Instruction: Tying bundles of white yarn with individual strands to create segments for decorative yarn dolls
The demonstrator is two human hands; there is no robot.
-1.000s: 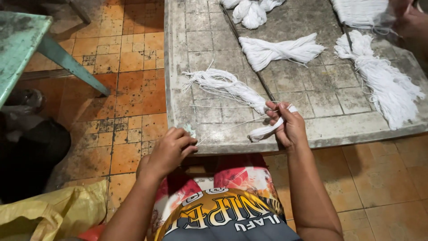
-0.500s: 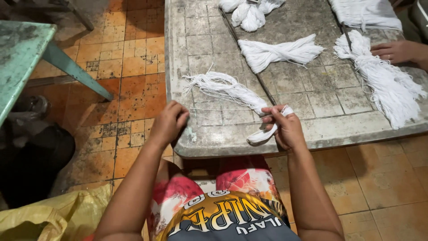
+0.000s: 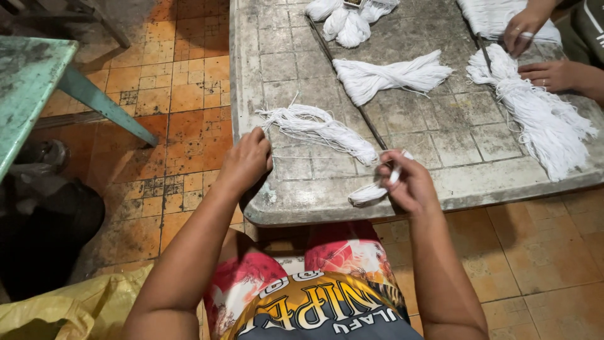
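While the view is looking straight down from the head camera, a patterned red and yellow shirt is being seen closest in, with a crumpled yellow bag lying off to the lower left on the orange tiled floor. Just past that, the near edge of a worn grey table is being reached by both forearms. A looped end of a white string bundle is being pinched in the right hand, fingers closed around it right at the table edge (the loop is sticking out below the fist). The rest of that bundle is being stretched diagonally up and left across the tabletop, and its frayed far end is being touched by the left hand, which is curled loosely at the table's left edge; whether strands are actually being gripped there can't be told. Further back, a second white bundle is lying untouched, near a thin dark rod running along the table. Off to the right, a long tasselled bundle is being handled by another person's hands. At the far edge, a few knotted white skeins are being kept. A green table is standing at far left.
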